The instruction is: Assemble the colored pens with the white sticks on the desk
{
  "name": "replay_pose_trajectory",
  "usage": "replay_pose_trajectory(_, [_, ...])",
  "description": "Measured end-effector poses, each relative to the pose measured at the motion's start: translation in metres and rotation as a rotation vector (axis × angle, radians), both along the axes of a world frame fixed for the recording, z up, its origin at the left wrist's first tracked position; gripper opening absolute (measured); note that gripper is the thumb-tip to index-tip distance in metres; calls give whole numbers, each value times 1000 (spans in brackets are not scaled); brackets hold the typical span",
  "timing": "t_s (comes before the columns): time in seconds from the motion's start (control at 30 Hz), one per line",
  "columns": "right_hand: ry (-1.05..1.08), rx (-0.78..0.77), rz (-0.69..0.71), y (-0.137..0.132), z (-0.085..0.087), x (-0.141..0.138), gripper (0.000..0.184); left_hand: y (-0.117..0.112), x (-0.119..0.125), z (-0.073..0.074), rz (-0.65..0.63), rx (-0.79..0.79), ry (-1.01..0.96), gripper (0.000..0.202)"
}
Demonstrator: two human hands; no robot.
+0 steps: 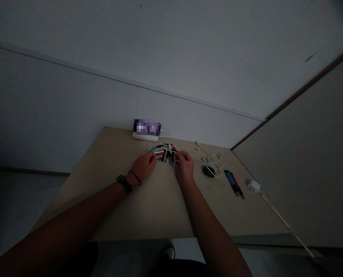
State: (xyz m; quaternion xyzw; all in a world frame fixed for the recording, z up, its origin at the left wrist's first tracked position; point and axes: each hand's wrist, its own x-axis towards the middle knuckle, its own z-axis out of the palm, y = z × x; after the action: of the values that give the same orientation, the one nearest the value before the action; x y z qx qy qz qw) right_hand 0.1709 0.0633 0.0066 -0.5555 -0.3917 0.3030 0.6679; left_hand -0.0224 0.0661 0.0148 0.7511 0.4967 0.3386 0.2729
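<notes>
A pile of small slender pieces [169, 149], black, white, red and blue, lies on the table between my hands; they look like pen parts, though the dim light blurs them. From the left, my left hand [144, 166] reaches the pile with its fingers closed at the end of a red-and-white pen-like piece [160, 153]. My right hand [184, 165] is at the pile's right side, thumb and fingers pinched together. A thin white stick [171, 151] runs leftward from its fingertips. The fingers partly hide what each hand grips.
Behind the pile, a lit phone [147, 127] leans over a white block [145, 137] by the wall. Right of my hands lie a coiled white cable [217, 163], a round black object [208, 171] and several pens [234, 184]. A white plug [253, 186] is at the right wall.
</notes>
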Motion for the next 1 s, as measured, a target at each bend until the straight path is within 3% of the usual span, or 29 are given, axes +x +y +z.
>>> replay_pose_trajectory(0.2, [-471, 23, -29, 0, -7, 0, 26, -2, 1, 4, -27, -13, -131, 28])
replay_pose_trajectory(0.4, [-656, 37, 16, -1, -11, -2, 22, -2, 3, 6, -92, 83, -194, 28])
replay_pose_trajectory(0.57, [-651, 39, 40, -2, -10, -3, 20, -2, 3, 9, -80, 134, -198, 28])
replay_pose_trajectory(0.8, [-552, 0, 131, -7, -2, -10, 32, -4, 2, 11, -59, 136, -324, 27])
replay_pose_trajectory(1.0, [-468, -21, 287, -12, 6, -15, 46, -5, 5, 8, -90, -23, -513, 27])
